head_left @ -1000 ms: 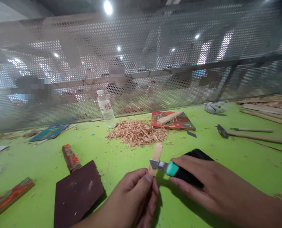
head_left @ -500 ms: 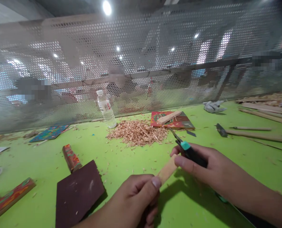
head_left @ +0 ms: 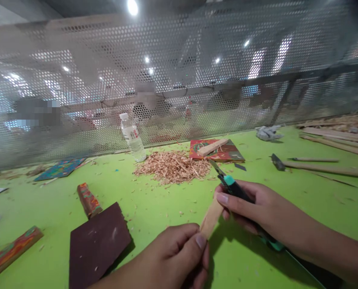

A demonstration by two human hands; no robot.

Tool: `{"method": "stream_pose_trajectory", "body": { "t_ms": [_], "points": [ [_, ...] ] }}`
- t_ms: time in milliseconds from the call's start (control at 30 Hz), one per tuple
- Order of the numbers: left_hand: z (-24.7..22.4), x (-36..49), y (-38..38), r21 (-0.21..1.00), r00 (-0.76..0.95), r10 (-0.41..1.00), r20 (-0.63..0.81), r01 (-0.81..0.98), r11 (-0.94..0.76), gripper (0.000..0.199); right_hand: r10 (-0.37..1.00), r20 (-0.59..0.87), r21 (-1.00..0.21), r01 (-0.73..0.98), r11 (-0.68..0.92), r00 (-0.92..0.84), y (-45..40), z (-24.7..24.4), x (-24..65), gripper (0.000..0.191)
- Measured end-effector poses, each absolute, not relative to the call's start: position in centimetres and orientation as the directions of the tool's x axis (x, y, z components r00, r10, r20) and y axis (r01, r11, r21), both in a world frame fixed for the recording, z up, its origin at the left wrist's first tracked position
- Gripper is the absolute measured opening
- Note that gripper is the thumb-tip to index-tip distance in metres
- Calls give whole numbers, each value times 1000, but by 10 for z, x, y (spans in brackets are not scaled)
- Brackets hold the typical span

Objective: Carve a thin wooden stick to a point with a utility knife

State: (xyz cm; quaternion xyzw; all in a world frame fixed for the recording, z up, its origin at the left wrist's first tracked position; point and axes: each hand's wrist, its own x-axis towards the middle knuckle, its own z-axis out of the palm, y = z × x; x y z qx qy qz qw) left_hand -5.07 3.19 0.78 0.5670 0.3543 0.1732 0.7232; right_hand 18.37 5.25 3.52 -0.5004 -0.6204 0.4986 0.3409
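A small pale wooden strip [head_left: 211, 218] spans the space between my hands, over the green tabletop. My left hand [head_left: 179, 251] is closed on its near end, with the thumb on top. Within my right hand [head_left: 251, 204] lies a black and teal utility knife [head_left: 233, 188], its blade extended and pointing away toward the wood shavings. The thumb and fingertips of that hand also pinch the strip's far end. Part of the knife handle is hidden by the fingers. A dark brown sheet of sandpaper [head_left: 99, 245] lies left of my left hand.
Behind lies a heap of wood shavings [head_left: 173, 166] beside a water bottle [head_left: 132, 138]. A painted board [head_left: 236, 150] carries a wooden stick [head_left: 212, 147]. At right is a hammer [head_left: 277, 162]; painted blocks [head_left: 88, 200] are at left. A perforated metal screen [head_left: 179, 48] closes the back.
The strip has turned more upright and its broad face shows differently. My right hand, with the knife, has shifted slightly left. The whole view has moved a little.
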Motion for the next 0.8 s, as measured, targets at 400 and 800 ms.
{"method": "stream_pose_trajectory", "body": {
  "t_ms": [400, 800],
  "points": [
    [3, -43, 29, 898, 616, 734, -286, -96, 430, 47, 866, 303, -500, 707, 501, -399, 53, 31, 195, 31],
    [-14, -50, 38, 884, 675, 709, -201, -187, 429, 45, 739, 195, -318, 672, 669, -645, 44, 22, 188, 36]
  ]
}}
